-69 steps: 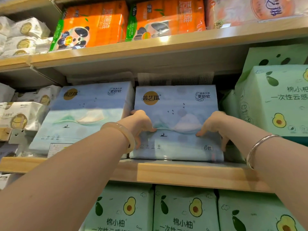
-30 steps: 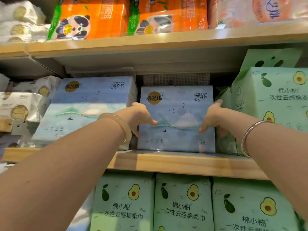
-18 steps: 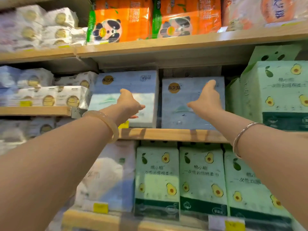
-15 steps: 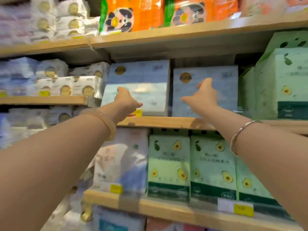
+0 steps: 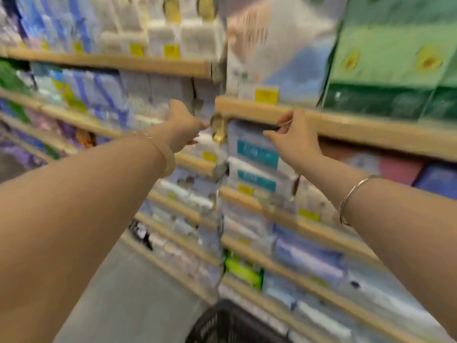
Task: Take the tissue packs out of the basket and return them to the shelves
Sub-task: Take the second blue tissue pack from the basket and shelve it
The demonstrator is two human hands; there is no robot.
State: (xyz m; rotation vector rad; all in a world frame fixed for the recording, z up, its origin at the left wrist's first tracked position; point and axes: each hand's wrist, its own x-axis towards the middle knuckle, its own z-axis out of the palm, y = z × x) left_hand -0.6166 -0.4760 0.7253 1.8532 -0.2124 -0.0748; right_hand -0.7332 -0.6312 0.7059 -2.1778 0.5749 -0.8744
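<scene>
The picture is blurred by motion. My left hand (image 5: pixel 181 125) and my right hand (image 5: pixel 293 139) hang in the air in front of the wooden shelves (image 5: pixel 346 129), both empty with fingers loosely apart. A black basket (image 5: pixel 222 325) stands on the floor at the bottom middle; its contents are hidden from me. Tissue packs fill the shelves: green avocado-print packs (image 5: pixel 395 58) at the upper right, a pale blue-white pack (image 5: pixel 279 53) beside them, and white packs with teal labels (image 5: pixel 257 167) just behind my right hand.
Several shelf rows run down to the floor, packed with white, blue and purple tissue packs (image 5: pixel 99 95). Yellow price tags (image 5: pixel 266 94) sit on the shelf edges. Grey floor (image 5: pixel 128 293) lies at the lower left, next to the basket.
My hands have let go of the blue pack on the shelf and drawn back. My view has swung down, so lower shelves and the basket have come into sight.
</scene>
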